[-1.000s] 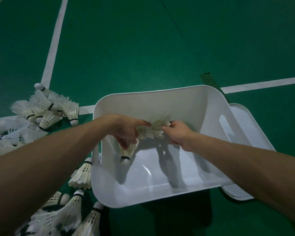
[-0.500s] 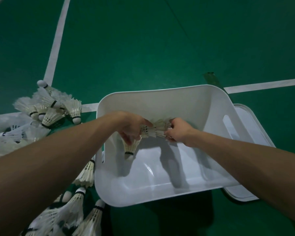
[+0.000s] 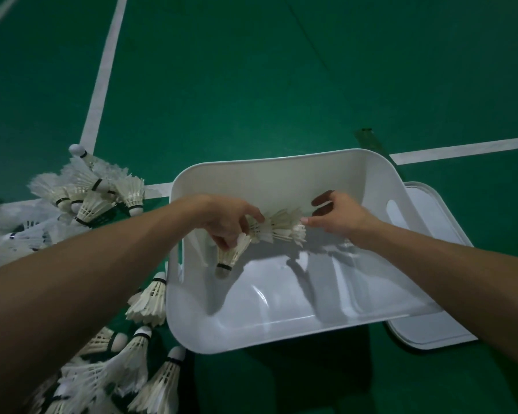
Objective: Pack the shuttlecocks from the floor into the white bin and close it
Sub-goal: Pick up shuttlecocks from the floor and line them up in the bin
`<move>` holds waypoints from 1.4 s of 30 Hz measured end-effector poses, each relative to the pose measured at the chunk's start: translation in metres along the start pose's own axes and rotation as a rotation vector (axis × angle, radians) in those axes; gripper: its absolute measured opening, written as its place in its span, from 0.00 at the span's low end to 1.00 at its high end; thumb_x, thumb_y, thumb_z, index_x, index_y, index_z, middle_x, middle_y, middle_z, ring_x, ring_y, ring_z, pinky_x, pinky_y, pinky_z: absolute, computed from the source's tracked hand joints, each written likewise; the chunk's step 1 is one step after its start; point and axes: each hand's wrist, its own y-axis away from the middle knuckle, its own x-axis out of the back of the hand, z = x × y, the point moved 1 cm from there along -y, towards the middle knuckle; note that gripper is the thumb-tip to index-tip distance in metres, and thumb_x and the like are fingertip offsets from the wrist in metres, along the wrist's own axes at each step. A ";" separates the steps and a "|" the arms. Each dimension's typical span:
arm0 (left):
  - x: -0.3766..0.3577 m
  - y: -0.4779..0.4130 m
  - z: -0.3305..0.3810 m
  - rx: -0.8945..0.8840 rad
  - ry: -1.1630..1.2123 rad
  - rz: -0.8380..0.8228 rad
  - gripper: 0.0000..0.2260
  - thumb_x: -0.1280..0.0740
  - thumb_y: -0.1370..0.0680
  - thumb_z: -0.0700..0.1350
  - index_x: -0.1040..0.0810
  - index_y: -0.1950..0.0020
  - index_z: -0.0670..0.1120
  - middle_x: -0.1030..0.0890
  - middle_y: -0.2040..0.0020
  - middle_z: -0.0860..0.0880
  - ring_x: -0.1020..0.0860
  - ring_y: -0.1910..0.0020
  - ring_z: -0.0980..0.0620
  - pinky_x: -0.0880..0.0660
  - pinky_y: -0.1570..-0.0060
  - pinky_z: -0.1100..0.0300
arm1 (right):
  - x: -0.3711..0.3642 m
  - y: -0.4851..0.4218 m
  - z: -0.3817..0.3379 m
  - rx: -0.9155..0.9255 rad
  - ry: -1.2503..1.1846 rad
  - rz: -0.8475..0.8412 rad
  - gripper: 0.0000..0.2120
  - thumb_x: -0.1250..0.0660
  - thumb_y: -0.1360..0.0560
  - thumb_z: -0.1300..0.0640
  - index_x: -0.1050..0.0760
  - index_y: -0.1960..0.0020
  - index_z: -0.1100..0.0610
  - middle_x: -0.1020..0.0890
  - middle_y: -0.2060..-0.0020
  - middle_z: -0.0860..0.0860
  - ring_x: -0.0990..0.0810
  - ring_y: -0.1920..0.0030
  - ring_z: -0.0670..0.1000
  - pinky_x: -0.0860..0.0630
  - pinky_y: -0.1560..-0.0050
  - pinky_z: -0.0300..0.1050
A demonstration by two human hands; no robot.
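Green badminton court floor [image 3: 281, 85], white boundary lines [image 3: 102, 85], dim light. White bin [image 3: 251, 183] sits open on the floor, its lid [image 3: 431, 333] flat on the floor at the right, partly under the bin's right edge. Nothing lying on the bin bottom that I can see

Step in hand: loading a batch into the bin, early in the task by my read. Left hand [image 3: 225, 219] is over the bin's left half, fingers curled round a nested stack of shuttlecocks [image 3: 278, 227] held sideways with the feather end pointing right. A single shuttlecock [image 3: 231, 255] hangs cork-down from the same grip, above the bin bottom and near the left wall

Right hand [image 3: 341, 216] is just beside the stack's feather end. Thumb lifted apart, fingertips [image 3: 308, 221] only touching the feathers, no grip as far as I can tell

Next move, my guess: lower the stack and let it go flat on the bin bottom, drop the single one with it, then reach left again. Feathers are fragile, so set them down rather than throw, and don't crush the skirt

Plenty left to do: one heap of shuttlecocks [image 3: 87, 198] on the floor left of the bin's far corner, more shuttlecocks [image 3: 138, 369] by its near-left corner, one of them right against the left wall. Lid goes on last, and it has to be pulled out from under the bin edge first
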 end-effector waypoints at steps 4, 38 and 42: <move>0.006 0.009 0.007 -0.099 -0.070 0.074 0.27 0.33 0.28 0.28 0.28 0.32 0.47 0.23 0.43 0.49 0.22 0.60 0.52 0.20 0.60 0.62 | 0.004 0.014 -0.008 0.093 -0.112 0.091 0.17 0.20 0.36 0.56 0.23 0.54 0.57 0.21 0.64 0.53 0.22 0.64 0.50 0.22 0.60 0.46; -0.018 -0.029 0.011 -0.186 -0.835 0.333 0.36 0.37 0.22 0.45 0.56 0.27 0.70 0.27 0.43 0.46 0.25 0.52 0.46 0.30 0.61 0.54 | -0.003 0.009 0.013 -0.150 -0.221 0.156 0.28 0.23 0.34 0.65 0.29 0.37 0.56 0.21 0.55 0.56 0.18 0.55 0.58 0.19 0.52 0.58; -0.017 -0.033 0.007 -0.216 -0.784 0.293 0.39 0.34 0.26 0.44 0.53 0.26 0.67 0.26 0.42 0.46 0.28 0.55 0.48 0.28 0.57 0.55 | -0.022 0.005 0.012 -0.140 -0.238 0.162 0.31 0.24 0.32 0.60 0.35 0.34 0.56 0.23 0.47 0.57 0.20 0.48 0.58 0.20 0.49 0.53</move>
